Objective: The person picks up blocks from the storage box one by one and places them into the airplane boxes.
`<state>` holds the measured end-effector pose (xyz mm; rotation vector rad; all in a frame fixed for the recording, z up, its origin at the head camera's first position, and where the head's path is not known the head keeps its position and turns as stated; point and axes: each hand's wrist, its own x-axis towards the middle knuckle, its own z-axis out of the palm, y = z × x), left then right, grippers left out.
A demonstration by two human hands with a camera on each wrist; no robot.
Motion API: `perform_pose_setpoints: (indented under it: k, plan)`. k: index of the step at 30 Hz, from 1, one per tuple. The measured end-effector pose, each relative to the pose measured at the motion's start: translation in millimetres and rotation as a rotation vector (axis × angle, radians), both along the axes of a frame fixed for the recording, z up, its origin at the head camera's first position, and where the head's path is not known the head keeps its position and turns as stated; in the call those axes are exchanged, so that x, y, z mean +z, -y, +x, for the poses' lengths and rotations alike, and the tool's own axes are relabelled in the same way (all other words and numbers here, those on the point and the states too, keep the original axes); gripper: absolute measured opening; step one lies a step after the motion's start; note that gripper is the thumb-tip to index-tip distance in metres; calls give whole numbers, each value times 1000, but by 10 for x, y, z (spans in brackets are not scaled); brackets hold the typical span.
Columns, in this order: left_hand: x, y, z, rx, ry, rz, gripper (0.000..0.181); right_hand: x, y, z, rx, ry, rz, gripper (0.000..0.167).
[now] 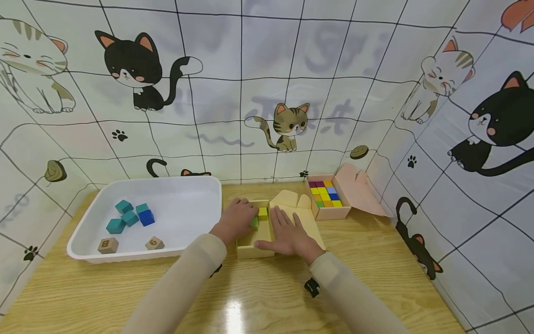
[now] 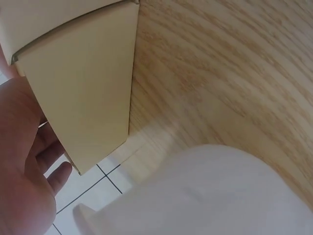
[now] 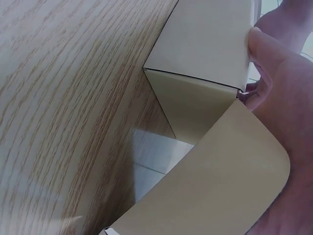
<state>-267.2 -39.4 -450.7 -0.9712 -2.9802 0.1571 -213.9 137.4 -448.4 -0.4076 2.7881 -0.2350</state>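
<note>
A shallow pale-yellow cardboard box (image 1: 254, 254) stands on the table with its lid (image 1: 308, 220) folded out to the right. My left hand (image 1: 235, 220) reaches over the box's left wall, its curled fingers at a green block (image 1: 254, 222) inside. Beside that block, at the back of the box, sits a yellow block (image 1: 263, 214). The left hand hides part of the interior. My right hand (image 1: 292, 234) rests flat over the box's right edge and lid, fingers straight, thumb across the opening. Both wrist views show the box's outer walls but no blocks.
A white tray (image 1: 183, 232) on the left holds several teal blocks (image 1: 116, 226), a blue block (image 1: 146, 217) and two wooden blocks (image 1: 108, 245) with printed marks. At the back right stands a pink box (image 1: 333, 213) of coloured blocks, its lid open. A cat-patterned sheet surrounds the table.
</note>
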Motion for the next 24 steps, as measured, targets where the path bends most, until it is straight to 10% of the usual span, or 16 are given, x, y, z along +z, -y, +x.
perform_pose_setpoints:
  k: [24]
  plan:
    - [-58, 18, 6, 19, -54, -42, 23, -7, 7, -6, -14, 6, 17, 113]
